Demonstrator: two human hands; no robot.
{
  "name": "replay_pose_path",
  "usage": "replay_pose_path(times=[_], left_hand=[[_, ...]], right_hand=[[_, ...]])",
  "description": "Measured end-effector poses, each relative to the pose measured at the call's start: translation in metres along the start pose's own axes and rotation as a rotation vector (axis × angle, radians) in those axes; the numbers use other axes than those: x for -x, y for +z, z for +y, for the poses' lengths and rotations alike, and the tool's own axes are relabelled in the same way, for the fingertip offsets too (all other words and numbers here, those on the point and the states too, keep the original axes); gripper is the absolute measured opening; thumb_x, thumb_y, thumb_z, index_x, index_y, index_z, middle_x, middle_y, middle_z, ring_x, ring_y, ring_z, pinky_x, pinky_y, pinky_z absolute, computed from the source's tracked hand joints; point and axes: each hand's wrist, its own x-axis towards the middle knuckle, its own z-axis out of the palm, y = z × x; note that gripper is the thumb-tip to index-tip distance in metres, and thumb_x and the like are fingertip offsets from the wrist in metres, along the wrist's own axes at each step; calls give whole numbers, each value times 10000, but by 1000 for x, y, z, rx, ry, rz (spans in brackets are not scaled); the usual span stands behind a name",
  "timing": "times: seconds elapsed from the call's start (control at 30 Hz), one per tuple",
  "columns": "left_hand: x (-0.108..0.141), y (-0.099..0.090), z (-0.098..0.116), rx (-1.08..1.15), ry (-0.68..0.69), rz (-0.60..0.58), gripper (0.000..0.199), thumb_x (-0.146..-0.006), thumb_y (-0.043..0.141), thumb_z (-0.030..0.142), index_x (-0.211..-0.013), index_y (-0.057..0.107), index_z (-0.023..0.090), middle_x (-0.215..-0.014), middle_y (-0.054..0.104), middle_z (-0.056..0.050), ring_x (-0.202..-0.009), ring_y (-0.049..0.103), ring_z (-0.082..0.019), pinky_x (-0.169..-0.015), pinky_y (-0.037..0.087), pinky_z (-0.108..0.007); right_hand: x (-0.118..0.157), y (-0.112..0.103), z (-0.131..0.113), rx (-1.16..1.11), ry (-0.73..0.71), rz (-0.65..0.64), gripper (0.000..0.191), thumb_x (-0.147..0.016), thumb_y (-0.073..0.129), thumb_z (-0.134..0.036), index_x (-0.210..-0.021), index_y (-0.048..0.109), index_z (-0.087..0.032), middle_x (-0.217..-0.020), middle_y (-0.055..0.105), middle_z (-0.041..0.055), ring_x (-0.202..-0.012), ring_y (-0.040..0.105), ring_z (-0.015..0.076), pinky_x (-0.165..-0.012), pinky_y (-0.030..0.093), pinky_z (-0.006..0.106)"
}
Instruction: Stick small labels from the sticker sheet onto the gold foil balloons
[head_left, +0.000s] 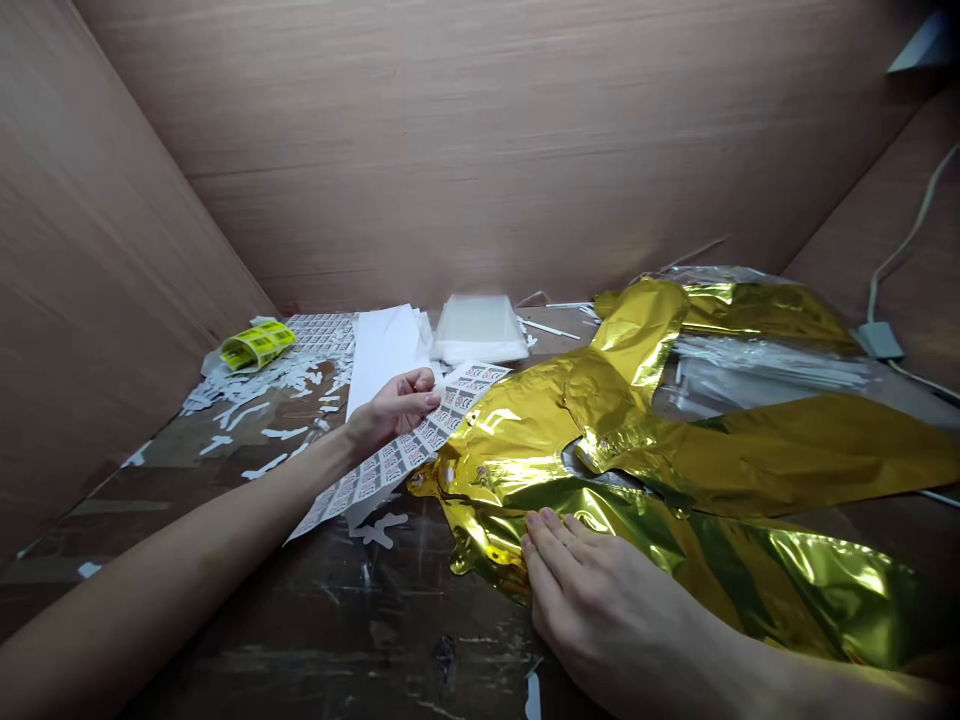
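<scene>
My left hand point(397, 408) is closed on a sheet of stickers point(397, 457) printed with small warning and CE marks, pinching it near its upper edge. The sheet is tilted, and its right end reaches up to a gold foil balloon point(517, 410). This balloon lies flat and wrinkled on the dark table point(315, 620). My right hand point(592, 590) rests palm down on the foil's near edge, its fingers stretched out and side by side. A peeled white scrap point(382, 530) lies just below the sheet.
Behind are white paper point(382, 350), a stack of transparent bags point(482, 328) and white sticks point(780, 362). More gold foil point(772, 312) lies back right. At left, a yellow label roll point(259, 346) sits among white scraps point(262, 390). A cable box point(879, 340) hangs right; wooden panels point(480, 150) enclose the table.
</scene>
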Motion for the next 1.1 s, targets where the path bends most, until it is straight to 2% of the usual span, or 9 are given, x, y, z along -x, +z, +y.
replay_pose_path(times=[0.17,0.3,0.43,0.53,0.63,0.73,0.87,1.0,1.1], left_hand=[[3,-1,-1,37,4,-53,435,-644,848,125,-763,432,178,-619,608,38,-536,617,-90,-528,525,-160],[12,1,0,14,-159,-263,458,-582,885,155,-740,456,183,-658,666,-14,-565,662,-151,-520,541,-217],[23,11,3,-136,-426,-559,368,-555,904,128,-740,589,167,-618,665,-17,-512,617,-134,-485,500,-213],[29,22,7,-289,-558,-722,495,-612,875,121,-1085,732,158,-671,716,-24,-562,664,-162,-527,534,-234],[33,28,6,-356,-597,-836,898,-664,835,94,-1490,508,224,-715,746,2,-620,707,-175,-570,568,-236],[34,28,-1,-369,-565,-876,1113,-637,870,100,-1585,315,281,-747,758,21,-670,732,-188,-624,600,-256],[31,20,-10,-417,-521,-873,1241,-580,935,149,-1604,244,275,-724,752,28,-658,737,-199,-618,602,-265],[29,18,-12,-511,-528,-856,1261,-589,942,167,-1612,210,247,-756,769,20,-665,742,-196,-588,584,-252],[29,21,-10,-554,-529,-826,1161,-579,951,199,-1569,345,193,-788,787,-21,-684,754,-222,-593,590,-277]], right_hand=[[-2,-9,16,-284,188,-102,209,-816,499,-39,-716,620,-176,-672,643,43,-513,544,161,-490,362,310],[2,-3,34,-528,410,-20,222,-895,561,-146,-718,688,-189,-608,653,-5,-506,554,113,-539,338,275],[1,5,49,-732,588,71,247,-786,785,-304,-603,672,-184,-570,659,-26,-485,525,86,-527,347,228],[-3,5,60,-861,668,64,481,-698,848,-523,-502,594,-164,-468,548,-39,-435,376,62,-454,268,225],[-6,3,71,-937,760,46,585,-652,845,-607,-466,518,-158,-449,439,-48,-463,312,60,-448,230,226],[-9,-1,82,-993,819,-44,562,-707,806,-598,-505,522,-157,-483,416,-47,-487,322,65,-453,224,224],[-14,-6,90,-1043,716,-192,362,-870,670,-479,-730,715,-148,-631,589,-4,-565,454,94,-508,333,231],[-13,-9,94,-966,687,-131,170,-841,686,-319,-834,754,-164,-726,698,18,-633,593,123,-578,443,246],[-10,-10,86,-844,666,-6,93,-776,746,-254,-816,740,-170,-680,684,5,-607,607,125,-567,461,241]])
